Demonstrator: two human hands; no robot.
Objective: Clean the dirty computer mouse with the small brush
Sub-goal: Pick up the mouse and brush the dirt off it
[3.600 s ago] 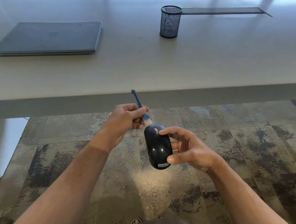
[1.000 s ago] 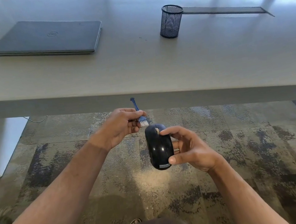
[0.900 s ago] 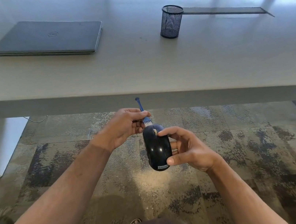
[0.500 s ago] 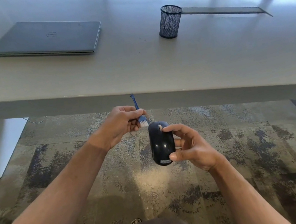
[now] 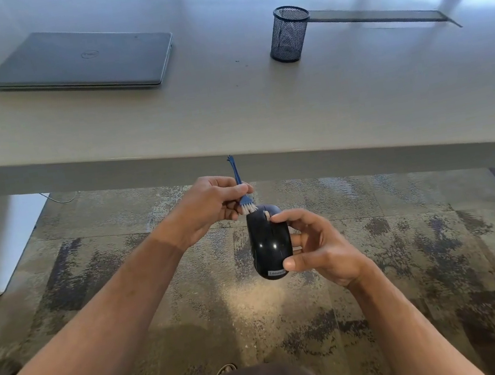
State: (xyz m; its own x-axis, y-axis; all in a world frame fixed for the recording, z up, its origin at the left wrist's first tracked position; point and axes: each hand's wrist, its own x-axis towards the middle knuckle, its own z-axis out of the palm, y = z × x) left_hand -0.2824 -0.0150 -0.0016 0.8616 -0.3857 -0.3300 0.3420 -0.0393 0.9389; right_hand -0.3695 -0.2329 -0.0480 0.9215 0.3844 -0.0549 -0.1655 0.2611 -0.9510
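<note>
While the right hand (image 5: 319, 247) curls around the black Lenovo computer mouse (image 5: 269, 243) just below the middle of the frame, thumb at its near end and forefinger tip by the scroll wheel, the mouse is held in the air above the patterned carpet (image 5: 411, 259), in front of the near edge of the pale surface (image 5: 259, 105). Just left and above it, the left hand (image 5: 210, 207) pinches the small blue brush (image 5: 244, 197) between thumb and curled fingers, handle pointing up toward the surface edge and white bristles touching the far left end of the mouse. On the surface, a closed grey Dell laptop (image 5: 82, 59) lies in the upper left of the frame, and a dark mesh pen cup (image 5: 289, 35) stands upright right of centre near the top, beside a flat grey strip (image 5: 374, 15) that runs off to the right.
</note>
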